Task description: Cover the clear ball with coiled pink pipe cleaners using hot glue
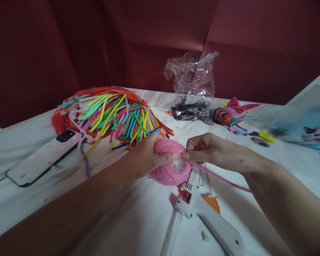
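Note:
My left hand [144,156] grips a ball wrapped in pink pipe cleaner [166,163], holding it just above the table. A bare shiny patch shows on the ball's near side. My right hand [205,149] pinches a pink pipe cleaner [218,176] against the ball; the loose end trails to the right under my forearm. A white hot glue gun [202,209] lies on the table directly below the ball, its nozzle pointing up toward it.
A pile of multicoloured pipe cleaners [114,113] lies on a red bag at the left, with a phone [42,158] beside it. A clear plastic bag [192,85] and a colourful unicorn figure [230,112] stand at the back. A picture sheet [309,131] lies at the right.

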Demonstrator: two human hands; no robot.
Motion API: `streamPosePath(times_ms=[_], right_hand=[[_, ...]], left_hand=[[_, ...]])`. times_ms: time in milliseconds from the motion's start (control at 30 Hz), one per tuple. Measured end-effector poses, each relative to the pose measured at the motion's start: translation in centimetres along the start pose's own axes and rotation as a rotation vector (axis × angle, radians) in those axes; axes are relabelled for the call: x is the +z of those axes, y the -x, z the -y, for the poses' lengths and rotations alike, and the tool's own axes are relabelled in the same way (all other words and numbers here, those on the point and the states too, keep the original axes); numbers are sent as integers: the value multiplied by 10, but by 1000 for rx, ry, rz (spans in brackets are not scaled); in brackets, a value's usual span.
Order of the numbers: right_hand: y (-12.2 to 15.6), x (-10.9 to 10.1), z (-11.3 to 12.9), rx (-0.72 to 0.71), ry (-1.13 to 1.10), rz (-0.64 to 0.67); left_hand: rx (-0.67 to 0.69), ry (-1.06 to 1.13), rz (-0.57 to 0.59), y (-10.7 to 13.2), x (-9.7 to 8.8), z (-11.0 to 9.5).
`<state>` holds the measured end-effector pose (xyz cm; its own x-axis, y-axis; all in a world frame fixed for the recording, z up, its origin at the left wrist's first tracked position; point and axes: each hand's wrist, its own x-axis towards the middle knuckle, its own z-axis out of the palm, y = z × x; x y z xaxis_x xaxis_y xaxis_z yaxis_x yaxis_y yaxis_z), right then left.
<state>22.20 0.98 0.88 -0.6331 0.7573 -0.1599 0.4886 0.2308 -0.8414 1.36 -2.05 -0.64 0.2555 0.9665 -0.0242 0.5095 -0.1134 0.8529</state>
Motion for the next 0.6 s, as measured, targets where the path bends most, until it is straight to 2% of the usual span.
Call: streamPosePath(times_ms=[200,333,433,600], right_hand=[[9,-8,8,-14,78,94],[9,-5,9,-2,201,48],[6,-1,7,-7,198,28],[4,0,2,-19,180,-1]], left_hand=[[-27,-6,-7,-3,2,5],[-87,-16,-76,-2,3,3],[-122,-2,-76,-2,4,2],[-141,-113,-93,1,2,-2]])
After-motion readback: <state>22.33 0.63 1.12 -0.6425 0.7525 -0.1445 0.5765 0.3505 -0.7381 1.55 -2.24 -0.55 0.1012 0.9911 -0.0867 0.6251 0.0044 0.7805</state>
